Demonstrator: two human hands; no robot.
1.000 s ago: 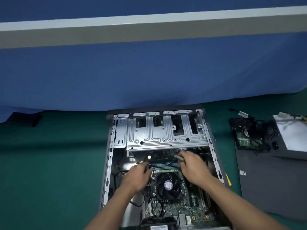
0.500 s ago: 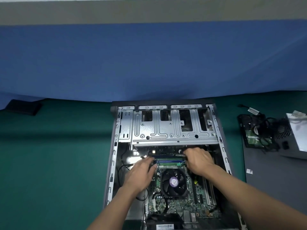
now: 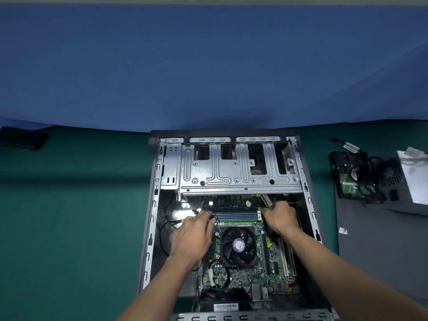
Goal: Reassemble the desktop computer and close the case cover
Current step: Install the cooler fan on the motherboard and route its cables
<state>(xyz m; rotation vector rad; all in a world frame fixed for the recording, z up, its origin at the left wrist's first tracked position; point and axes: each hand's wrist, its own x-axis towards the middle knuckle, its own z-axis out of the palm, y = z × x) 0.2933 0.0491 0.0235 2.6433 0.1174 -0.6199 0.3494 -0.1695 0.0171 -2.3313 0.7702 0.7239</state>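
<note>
Right hand (image 3: 281,218) grip still on tilted memory stick (image 3: 265,200)

One computer case (image 3: 154,205) lies open on the one tabletop (image 3: 69,216), holding one drive cage (image 3: 231,172), one motherboard (image 3: 261,269) and one cooler fan (image 3: 238,245). Two hands reach in, the left hand (image 3: 194,235) and the right hand (image 3: 281,218) (the latter with the single memory stick (image 3: 265,200)). At the right lie one power supply (image 3: 412,181) and one grey panel (image 3: 382,251); at the far left, one dark object (image 3: 22,137).
</note>
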